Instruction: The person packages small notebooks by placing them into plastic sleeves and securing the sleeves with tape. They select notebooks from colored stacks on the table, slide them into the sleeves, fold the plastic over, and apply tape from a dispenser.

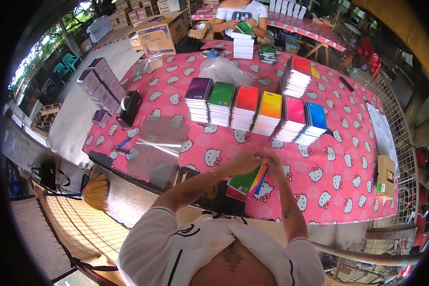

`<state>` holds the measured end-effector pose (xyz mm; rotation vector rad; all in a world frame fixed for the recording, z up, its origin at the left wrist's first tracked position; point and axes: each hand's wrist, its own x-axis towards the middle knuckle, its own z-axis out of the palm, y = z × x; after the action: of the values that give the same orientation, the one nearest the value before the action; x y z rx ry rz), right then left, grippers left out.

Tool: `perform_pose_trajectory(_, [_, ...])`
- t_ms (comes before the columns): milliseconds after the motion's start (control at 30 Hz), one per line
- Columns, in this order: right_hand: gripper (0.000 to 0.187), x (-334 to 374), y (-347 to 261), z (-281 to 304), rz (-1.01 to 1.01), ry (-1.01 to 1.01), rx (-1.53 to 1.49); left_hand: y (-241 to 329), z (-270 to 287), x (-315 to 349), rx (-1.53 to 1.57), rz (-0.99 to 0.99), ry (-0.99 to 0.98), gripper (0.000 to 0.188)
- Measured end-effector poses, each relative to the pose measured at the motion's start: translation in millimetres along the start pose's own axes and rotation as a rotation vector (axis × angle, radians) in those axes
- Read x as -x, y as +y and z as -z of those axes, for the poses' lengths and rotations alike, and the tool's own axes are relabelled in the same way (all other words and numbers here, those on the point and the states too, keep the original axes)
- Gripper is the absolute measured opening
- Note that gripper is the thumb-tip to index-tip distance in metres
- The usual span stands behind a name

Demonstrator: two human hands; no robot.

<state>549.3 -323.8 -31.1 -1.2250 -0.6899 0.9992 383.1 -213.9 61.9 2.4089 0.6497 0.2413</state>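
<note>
Both my hands over the near tabletop (338, 190) edge. Left hand (243, 162) and right hand (273, 162) meet above a small fanned set of notebooks (247, 182); my fingers are clamped on its top edge. Six coloured notebook stacks (255, 112) in a row beyond. Clear plastic sleeves (155, 148) to my left.

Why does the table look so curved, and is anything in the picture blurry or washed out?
Head view: the fisheye lens bends the table edge and blackens the corners; daylight bleaches the trees at the upper left; both hands, left and right, look slightly motion-blurred over the small stack of notebooks.
</note>
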Motion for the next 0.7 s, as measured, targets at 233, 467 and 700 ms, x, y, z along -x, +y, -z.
perform_pose_trajectory(233, [0.030,68,-12,-22,0.115,0.300,0.484,-151,179,-27,-0.730,-0.178,0.560,0.055])
perform_pose_trajectory(467, [0.037,81,27,-26,-0.005,0.351,0.251,-177,205,-34,-0.192,-0.243,0.522,0.026])
perform_pose_trajectory(700, [0.052,114,-6,-48,-0.189,0.462,-0.232,-65,64,52,-0.537,-0.416,0.682,0.042])
